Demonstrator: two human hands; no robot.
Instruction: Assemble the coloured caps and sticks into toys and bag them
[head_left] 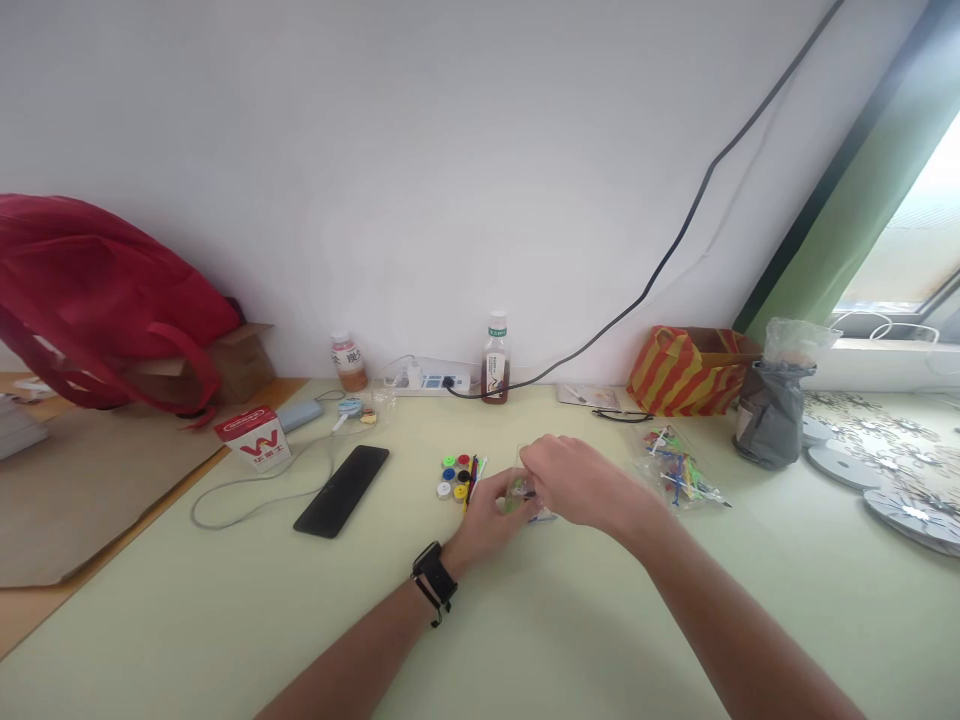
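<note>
My left hand (489, 518), with a black watch (434, 577) on its wrist, is closed around the side of a small clear plastic packet (517, 490) with greenish and dark bits showing through. Fingers bent, my right hand (577, 482) meets it from above and pinches at the packet's upper part. Much of the packet is hidden behind the fingers. Just left of my left hand stand several small round pots (450, 476) with coloured lids. Thin coloured sticks (472, 478) lie between those pots and the hand.
Clear bags of coloured plastic pieces (682, 478) lie to the right. Further left are a black phone (342, 491) and a red-and-white box (255, 440). A drink bottle (496, 365), power strip (431, 383) and striped bag (679, 372) line the wall. Grey discs (847, 467) sit far right.
</note>
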